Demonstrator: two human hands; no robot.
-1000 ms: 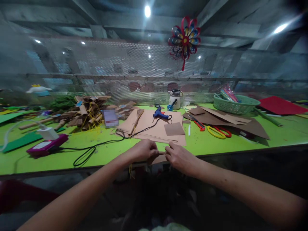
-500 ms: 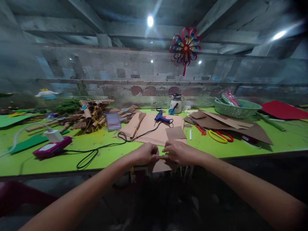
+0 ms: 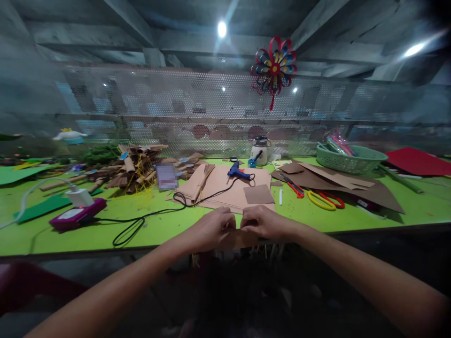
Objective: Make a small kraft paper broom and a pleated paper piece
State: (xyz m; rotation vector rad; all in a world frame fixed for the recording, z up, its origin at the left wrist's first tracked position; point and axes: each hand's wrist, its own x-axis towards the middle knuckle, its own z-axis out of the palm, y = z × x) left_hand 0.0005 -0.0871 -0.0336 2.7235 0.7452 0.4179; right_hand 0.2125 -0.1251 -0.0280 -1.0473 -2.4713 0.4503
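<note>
My left hand (image 3: 214, 227) and my right hand (image 3: 265, 222) meet at the near edge of the green table (image 3: 158, 224), knuckles almost touching. Both are closed on one brown paper piece (image 3: 239, 238), which hangs below the fingers over the table edge. Just beyond them lies a stack of tan paper sheets (image 3: 229, 188) with a smaller brown square (image 3: 258, 194) on top. A blue glue gun (image 3: 238, 172) rests on the far part of that stack, its black cord (image 3: 141, 219) running left.
Red scissors (image 3: 291, 184) and yellow-handled scissors (image 3: 320, 199) lie right of the stack beside brown paper sheets (image 3: 352, 183). A green basket (image 3: 348, 158) stands at the back right. A pile of brown paper pieces (image 3: 130, 169) and a magenta device (image 3: 75, 215) are on the left.
My hands have drawn closer together and shifted slightly toward the table. The brown paper piece between them now shows more below my fingers.
</note>
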